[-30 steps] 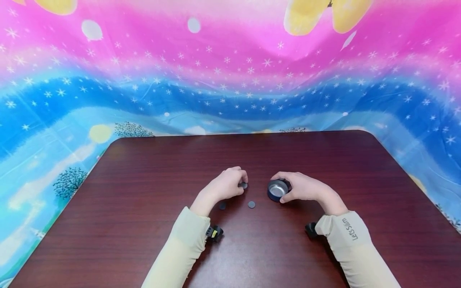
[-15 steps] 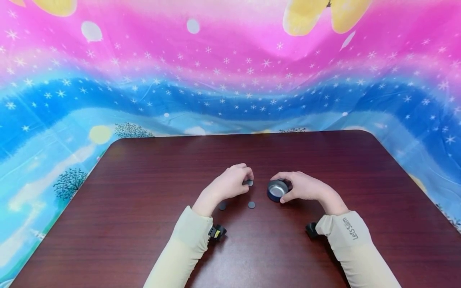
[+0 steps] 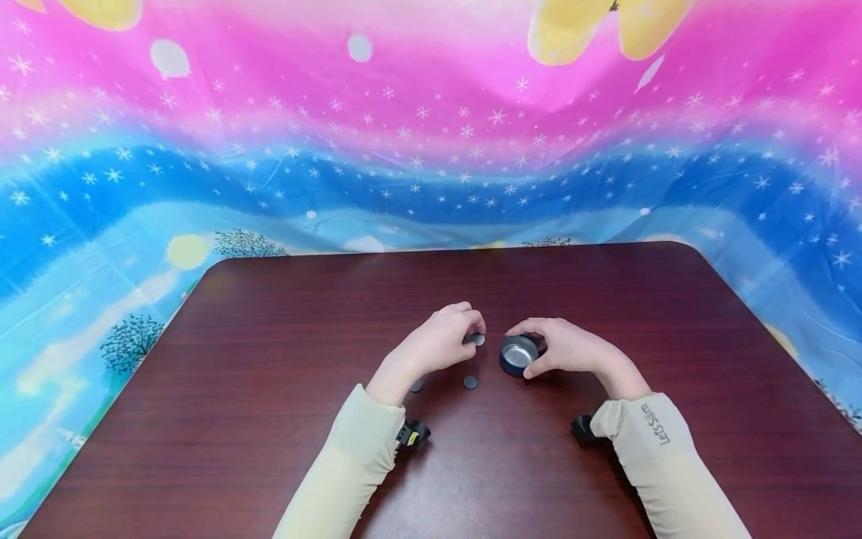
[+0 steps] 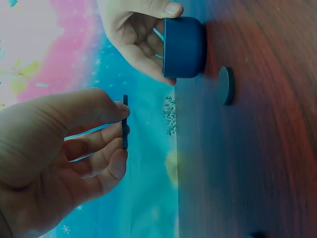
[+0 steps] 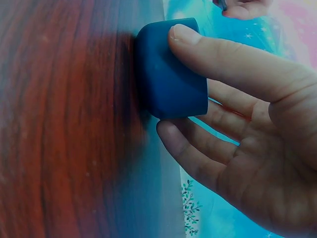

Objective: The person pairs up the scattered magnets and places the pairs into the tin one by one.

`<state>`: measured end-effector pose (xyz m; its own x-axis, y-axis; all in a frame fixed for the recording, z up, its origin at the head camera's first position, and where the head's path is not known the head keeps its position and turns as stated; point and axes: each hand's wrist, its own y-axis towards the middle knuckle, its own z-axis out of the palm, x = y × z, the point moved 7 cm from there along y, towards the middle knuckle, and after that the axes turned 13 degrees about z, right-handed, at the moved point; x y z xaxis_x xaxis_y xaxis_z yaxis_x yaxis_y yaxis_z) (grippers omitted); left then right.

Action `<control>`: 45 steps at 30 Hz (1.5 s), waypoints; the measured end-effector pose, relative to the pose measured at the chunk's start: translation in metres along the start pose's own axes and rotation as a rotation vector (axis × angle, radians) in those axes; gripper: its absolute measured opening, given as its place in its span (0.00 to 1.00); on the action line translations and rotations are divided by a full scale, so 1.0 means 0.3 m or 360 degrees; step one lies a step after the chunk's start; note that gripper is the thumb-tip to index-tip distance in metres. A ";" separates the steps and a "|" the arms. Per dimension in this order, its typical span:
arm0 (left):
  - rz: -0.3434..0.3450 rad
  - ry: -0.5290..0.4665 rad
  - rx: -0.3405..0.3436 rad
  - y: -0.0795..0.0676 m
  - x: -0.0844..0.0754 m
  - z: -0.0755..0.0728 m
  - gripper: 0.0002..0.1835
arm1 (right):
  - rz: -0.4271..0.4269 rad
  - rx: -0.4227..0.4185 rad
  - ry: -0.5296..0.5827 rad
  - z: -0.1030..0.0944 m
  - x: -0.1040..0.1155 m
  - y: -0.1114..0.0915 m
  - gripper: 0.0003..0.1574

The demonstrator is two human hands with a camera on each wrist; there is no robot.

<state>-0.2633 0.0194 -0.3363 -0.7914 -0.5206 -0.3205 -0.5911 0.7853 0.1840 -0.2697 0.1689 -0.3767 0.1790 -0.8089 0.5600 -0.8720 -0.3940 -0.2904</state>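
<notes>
On the table (image 3: 539, 479), loose disc (image 3: 470, 382) and second disc (image 3: 417, 387): lying flat, apart.
Right hand (image 3: 569, 348): curled round blue cup (image 4: 183, 47), upright on the table.
Left hand (image 3: 438, 340): pinching held disc (image 3: 480, 340) above the table, near the cup.
Far cloth (image 3: 431, 150): pink and blue, snowflake-patterned.

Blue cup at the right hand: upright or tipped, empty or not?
Upright, looks empty: the head view shows the cup mouth up with a bare silvery inside, the right hand gripping its side.
</notes>
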 end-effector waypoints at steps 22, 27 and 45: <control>0.0119 -0.0029 -0.0004 0.071 -0.080 0.035 0.10 | -0.0059 0.0001 0.0030 0.000 -0.003 0.005 0.38; 0.0171 -0.0041 -0.0006 0.086 -0.086 0.059 0.09 | -0.0063 0.0018 0.0079 0.001 0.000 0.003 0.33; 0.0202 -0.0046 -0.0046 0.114 -0.096 0.105 0.09 | 0.0004 0.0050 0.0190 0.011 -0.020 0.016 0.40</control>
<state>-0.2558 0.0718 -0.3500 -0.8557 -0.4072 -0.3194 -0.4909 0.8341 0.2517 -0.2735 0.1704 -0.3841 0.1197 -0.7527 0.6474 -0.8575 -0.4071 -0.3147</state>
